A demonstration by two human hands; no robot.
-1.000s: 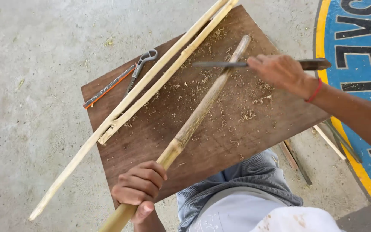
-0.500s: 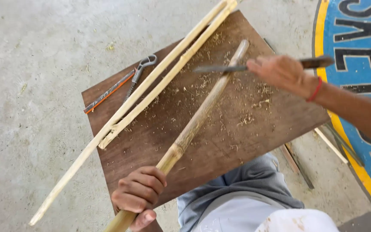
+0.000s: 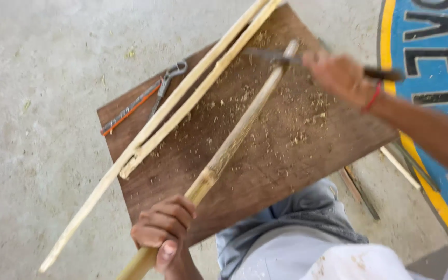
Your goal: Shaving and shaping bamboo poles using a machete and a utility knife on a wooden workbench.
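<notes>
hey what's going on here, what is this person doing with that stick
A person is working a long bamboo stick laid slanting across a brown wooden board. The left hand grips the stick's near end, while the right hand holds a knife with its blade at the far end. Shavings are scattered over the board. Two split strips and pincers lie beside it.

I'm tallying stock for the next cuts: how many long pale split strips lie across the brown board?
2. One long strip runs from the concrete at lower left up across the board; a shorter strip lies alongside it. More may lie under the board.
</notes>
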